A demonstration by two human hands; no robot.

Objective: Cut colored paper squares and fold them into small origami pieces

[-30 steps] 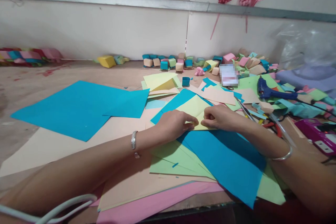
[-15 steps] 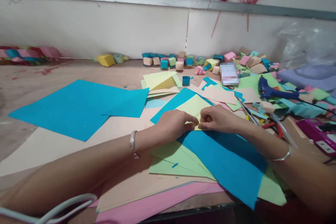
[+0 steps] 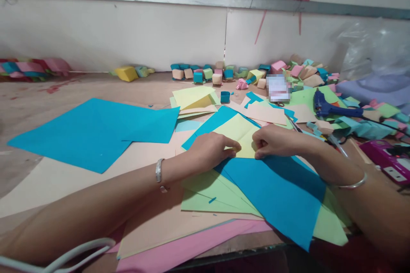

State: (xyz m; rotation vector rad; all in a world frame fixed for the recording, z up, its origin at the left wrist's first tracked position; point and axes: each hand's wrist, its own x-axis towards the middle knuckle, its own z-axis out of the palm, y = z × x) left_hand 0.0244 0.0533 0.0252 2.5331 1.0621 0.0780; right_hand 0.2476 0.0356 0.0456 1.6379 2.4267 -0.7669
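A pale yellow sheet of paper (image 3: pixel 245 136), its near edge straight like a fold, lies on blue paper (image 3: pixel 282 196). My left hand (image 3: pixel 213 147) is closed at the left part of that edge, thumb and forefinger pinched on the paper. My right hand (image 3: pixel 273 140), fingers curled in, presses at the right end of the same edge. A strip of yellow shows between the two hands. Under the blue sheet lie light green sheets (image 3: pixel 221 200).
Large blue sheets (image 3: pixel 73 136) lie at left. Paper cubes (image 3: pixel 198 76) line the wall. A blue glue gun (image 3: pixel 335 108), scissors (image 3: pixel 296 126), paper scraps and a magenta power strip (image 3: pixel 384 158) are at right. Pink paper (image 3: pixel 192 243) lies along the front edge.
My right hand has slid to the right along the yellow sheet's near edge, away from my left hand. My left hand stays at its place on the paper.
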